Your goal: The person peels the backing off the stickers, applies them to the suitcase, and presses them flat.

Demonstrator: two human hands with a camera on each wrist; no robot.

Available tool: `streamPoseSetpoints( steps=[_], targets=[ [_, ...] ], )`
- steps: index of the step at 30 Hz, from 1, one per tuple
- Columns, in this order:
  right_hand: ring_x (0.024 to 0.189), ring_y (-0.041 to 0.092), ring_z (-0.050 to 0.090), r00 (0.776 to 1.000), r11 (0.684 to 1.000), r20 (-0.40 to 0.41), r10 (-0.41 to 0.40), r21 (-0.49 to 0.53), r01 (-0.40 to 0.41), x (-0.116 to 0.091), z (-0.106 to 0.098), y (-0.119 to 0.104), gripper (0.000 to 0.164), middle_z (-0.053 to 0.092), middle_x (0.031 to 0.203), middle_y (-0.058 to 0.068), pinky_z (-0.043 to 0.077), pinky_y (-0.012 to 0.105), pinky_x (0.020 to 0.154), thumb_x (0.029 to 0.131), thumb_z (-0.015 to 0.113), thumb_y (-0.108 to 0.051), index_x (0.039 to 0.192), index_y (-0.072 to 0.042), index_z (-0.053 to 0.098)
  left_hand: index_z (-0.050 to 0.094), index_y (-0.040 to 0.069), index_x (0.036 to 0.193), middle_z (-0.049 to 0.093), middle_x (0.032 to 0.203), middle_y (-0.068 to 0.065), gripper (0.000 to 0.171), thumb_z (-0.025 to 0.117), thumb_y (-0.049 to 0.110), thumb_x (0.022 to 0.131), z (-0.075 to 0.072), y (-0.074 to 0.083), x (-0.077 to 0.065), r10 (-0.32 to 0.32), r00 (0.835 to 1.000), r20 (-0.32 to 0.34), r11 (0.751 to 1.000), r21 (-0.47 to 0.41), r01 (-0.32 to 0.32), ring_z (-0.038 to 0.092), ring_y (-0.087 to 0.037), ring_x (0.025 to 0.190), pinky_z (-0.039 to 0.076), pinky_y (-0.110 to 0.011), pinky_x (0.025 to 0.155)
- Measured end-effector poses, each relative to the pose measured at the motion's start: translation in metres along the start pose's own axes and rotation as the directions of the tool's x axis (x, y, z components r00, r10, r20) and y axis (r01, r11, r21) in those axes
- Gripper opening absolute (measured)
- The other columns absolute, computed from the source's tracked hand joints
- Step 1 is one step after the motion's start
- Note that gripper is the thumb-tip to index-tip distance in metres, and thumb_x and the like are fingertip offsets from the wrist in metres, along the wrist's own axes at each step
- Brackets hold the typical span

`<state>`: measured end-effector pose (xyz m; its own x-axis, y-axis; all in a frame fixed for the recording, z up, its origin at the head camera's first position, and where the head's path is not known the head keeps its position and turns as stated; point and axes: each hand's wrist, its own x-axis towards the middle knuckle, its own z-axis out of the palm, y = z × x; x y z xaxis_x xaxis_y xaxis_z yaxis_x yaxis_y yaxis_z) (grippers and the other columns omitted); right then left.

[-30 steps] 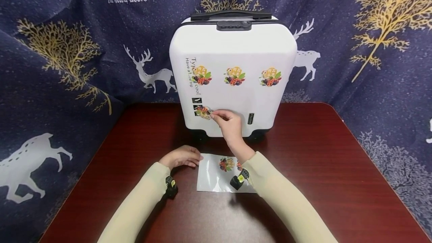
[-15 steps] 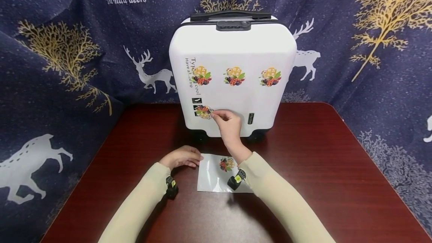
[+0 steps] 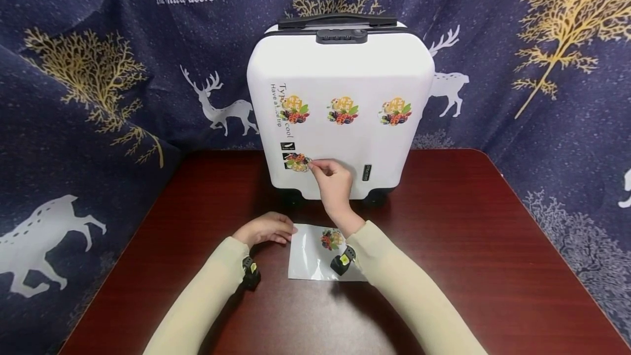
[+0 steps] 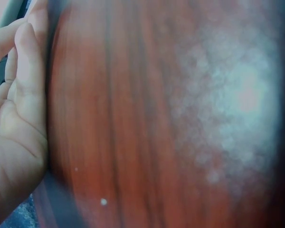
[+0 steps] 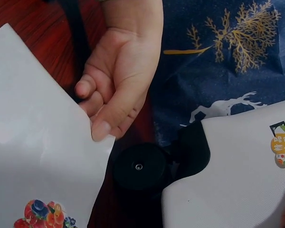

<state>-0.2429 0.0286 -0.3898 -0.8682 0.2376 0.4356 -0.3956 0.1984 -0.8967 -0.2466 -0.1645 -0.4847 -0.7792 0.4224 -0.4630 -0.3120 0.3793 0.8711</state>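
A white suitcase (image 3: 315, 64) stands upright with several fruit stickers on its front. Low on its left side is another fruit sticker (image 3: 297, 162), pinched at its right edge between the thumb and fingertips of my right hand (image 3: 336, 184). That sticker partly overlaps a black printed label. On the table, a glossy white sticker sheet (image 3: 303, 259) lies below the suitcase, bearing a fruit sticker (image 3: 331, 239). My left hand (image 3: 263, 230) grips the sheet's upper left corner, thumb on top, as the right wrist view shows. My right forearm hides the sheet's right part.
The dark red table (image 3: 443, 223) extends to both sides of the suitcase. Behind it hangs a navy cloth (image 3: 207, 37) with deer and golden trees. A black wheel (image 5: 138, 166) of the suitcase sits close to the left hand in the right wrist view.
My right wrist has shifted slightly left, and the sticker in its fingers has turned a little against the suitcase. The left hand stays on the sheet corner.
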Motion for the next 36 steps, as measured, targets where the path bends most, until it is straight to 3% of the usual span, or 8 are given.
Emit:
streamPoseSetpoints(
  steps=[22, 36],
  targets=[
    [0.07, 0.007, 0.058, 0.999, 0.998, -0.019, -0.032, -0.056, 0.031, -0.0029, 0.0027, -0.004, 0.014, 0.079, 0.092, 0.016, 0.043, 0.016, 0.06, 0.092, 0.076, -0.015, 0.095, -0.001, 0.079, 0.064, 0.003, 0.097, 0.068, 0.08, 0.0, 0.008, 0.066, 0.011, 0.096, -0.001, -0.0025, 0.0021, 0.0, 1.0, -0.004, 1.0, 0.003, 0.0, 0.067, -0.008, 0.072, 0.059, -0.019, 0.067],
    [0.076, 0.028, 0.071, 0.999, 0.997, -0.033, -0.032, -0.071, 0.029, -0.0025, 0.0042, -0.0037, 0.014, 0.079, 0.09, 0.017, 0.045, 0.015, 0.06, 0.091, 0.076, -0.014, 0.093, -0.001, 0.078, 0.065, 0.001, 0.098, 0.069, 0.081, -0.001, 0.009, 0.067, 0.01, 0.095, 0.0007, -0.0008, -0.0012, 0.007, 1.0, -0.017, 1.0, 0.011, -0.007, 0.067, -0.008, 0.072, 0.059, -0.019, 0.068]
  ],
)
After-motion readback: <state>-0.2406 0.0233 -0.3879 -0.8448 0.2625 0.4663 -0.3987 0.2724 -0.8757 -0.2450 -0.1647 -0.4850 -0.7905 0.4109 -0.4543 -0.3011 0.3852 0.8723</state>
